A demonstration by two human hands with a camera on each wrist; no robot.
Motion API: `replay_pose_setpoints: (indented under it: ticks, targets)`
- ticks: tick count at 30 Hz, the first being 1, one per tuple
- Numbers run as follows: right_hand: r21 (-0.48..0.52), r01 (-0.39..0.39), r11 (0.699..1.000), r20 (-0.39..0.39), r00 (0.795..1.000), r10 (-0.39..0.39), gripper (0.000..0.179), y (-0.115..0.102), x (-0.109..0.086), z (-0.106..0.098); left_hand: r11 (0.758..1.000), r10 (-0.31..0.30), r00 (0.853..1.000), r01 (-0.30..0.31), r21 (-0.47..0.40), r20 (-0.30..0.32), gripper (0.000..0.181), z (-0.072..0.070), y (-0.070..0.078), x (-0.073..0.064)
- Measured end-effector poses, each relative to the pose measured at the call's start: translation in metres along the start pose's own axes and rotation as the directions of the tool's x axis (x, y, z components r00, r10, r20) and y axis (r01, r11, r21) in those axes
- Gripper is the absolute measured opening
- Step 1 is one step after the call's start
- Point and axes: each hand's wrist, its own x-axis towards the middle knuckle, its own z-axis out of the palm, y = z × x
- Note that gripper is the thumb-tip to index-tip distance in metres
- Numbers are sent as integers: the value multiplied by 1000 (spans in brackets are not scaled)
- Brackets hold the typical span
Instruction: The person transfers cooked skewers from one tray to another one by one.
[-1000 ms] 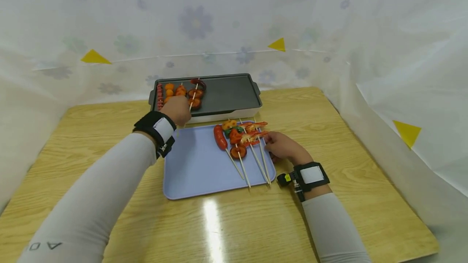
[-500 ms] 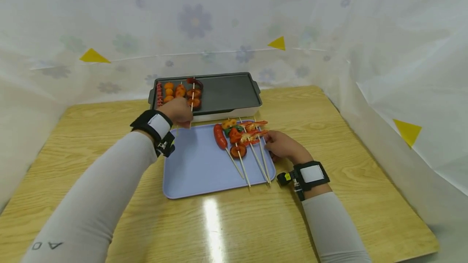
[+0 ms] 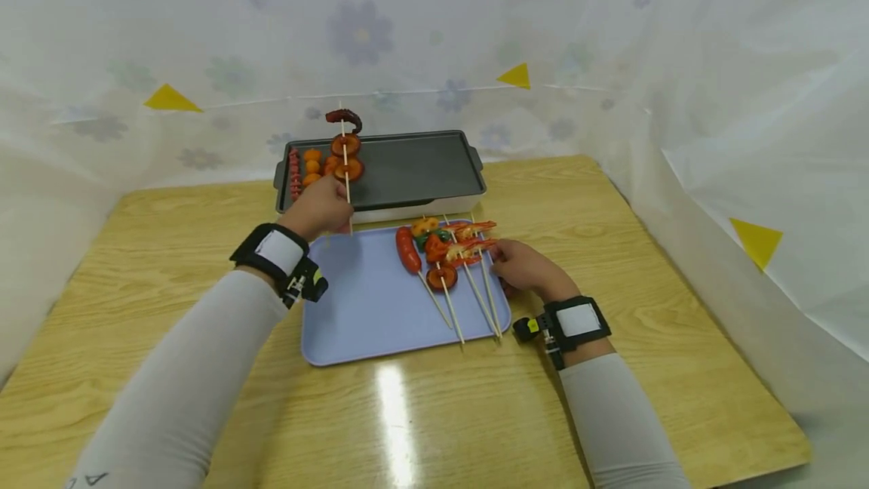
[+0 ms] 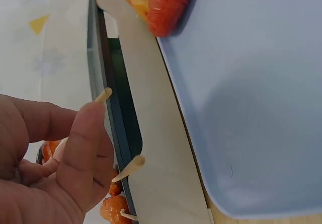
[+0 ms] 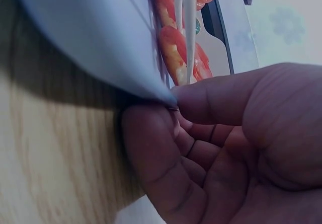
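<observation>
Mushroom skewer (image 3: 348, 170) has risen off the griddle (image 3: 421, 168)

Orange balls (image 3: 312, 166) lie at the griddle's left; just beside, the left hand (image 3: 319, 208), fingers pinching the skewer's stick, holds it above. Nearer, the pale blue tray (image 3: 360, 308) bears a sausage (image 3: 408, 250) and shrimp skewers (image 3: 456, 253); the right hand's (image 3: 528, 269) fingers pinch its right rim.

The left grip (image 3: 319, 207) has raised the mushroom skewer (image 3: 347, 169) — its top piece now shows against the curtain (image 3: 434, 44).
</observation>
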Motion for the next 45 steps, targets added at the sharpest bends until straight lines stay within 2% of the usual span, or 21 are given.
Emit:
replay_pose_setpoints:
  ticks: [4,9,17,23,26,32,40,45]
  targets:
    - [-3,1,1000,5,1000,-1,17,1,1,1,997,8,1000,-9,-72,-24,25,3,-5,-11]
    - [-17,2,1000,4,1000,-2,18,2,-2,1,988,11,1000,-15,-154,-26,24,14,-7,-26]
    - [-23,-8,1000,-6,1000,8,21,5,-7,-10,987,59,995,-71,-145,-81,22,43,2,-43]
    - [12,-12,1000,-5,1000,12,18,8,-8,-11,981,110,988,-126,-148,-106,20,53,5,-59]
    - [27,-14,1000,1,1000,14,17,8,-8,-9,980,114,989,-128,-154,-93,20,54,1,-68]
    - [19,-14,1000,3,1000,14,17,8,-6,-8,974,86,996,-89,-208,-25,19,59,-5,-86]
    - [8,-5,1000,6,1000,5,19,7,-4,-9,955,74,996,-55,-292,52,20,80,-9,-109]
    - [9,-9,1000,4,1000,9,19,5,-5,-9,945,51,996,-26,-327,70,18,94,-12,-116]
